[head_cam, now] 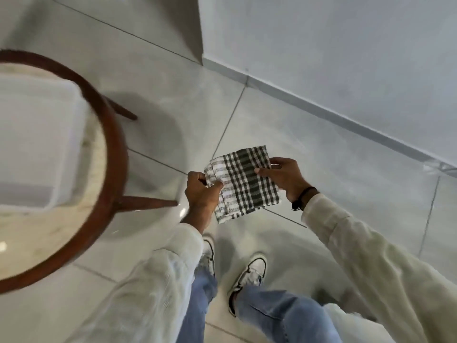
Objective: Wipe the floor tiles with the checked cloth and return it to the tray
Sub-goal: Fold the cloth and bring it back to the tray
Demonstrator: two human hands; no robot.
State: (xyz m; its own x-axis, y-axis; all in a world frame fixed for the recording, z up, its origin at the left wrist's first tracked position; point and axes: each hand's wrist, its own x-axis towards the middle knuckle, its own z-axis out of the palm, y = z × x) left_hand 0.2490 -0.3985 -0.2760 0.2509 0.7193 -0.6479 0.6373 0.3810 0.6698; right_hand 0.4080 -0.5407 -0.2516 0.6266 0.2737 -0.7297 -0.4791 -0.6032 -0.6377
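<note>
the checked cloth (243, 180) was folded into a flat square and held in the air between both hands, above the floor tiles (321, 154) and not touching them. the left hand (201, 194) gripped the paler striped edge of the cloth, thumb pressed on top and fingers curled closed underneath. the right hand (284, 178) pinched the opposite, darker edge, thumb lying across the top of the fabric and the other fingers bent behind it. a dark band (303, 198) sat around the right wrist, just above the cuff of a pale sleeve (371, 256); the left arm wore the same pale fabric.

to the left stood a round table (108, 154) with a dark wooden rim and a light marbled top, its slanted wooden legs showing below the rim. a white tray (37, 144) rested on that top, blurred, and well apart from the cloth. nothing could be made out inside it.

below the hands were blue jeans (279, 315) and two white shoes (249, 273) with dark trim, planted on the glossy grey tiles. a pale wall (346, 45) with a low skirting strip ran diagonally across the upper right.
</note>
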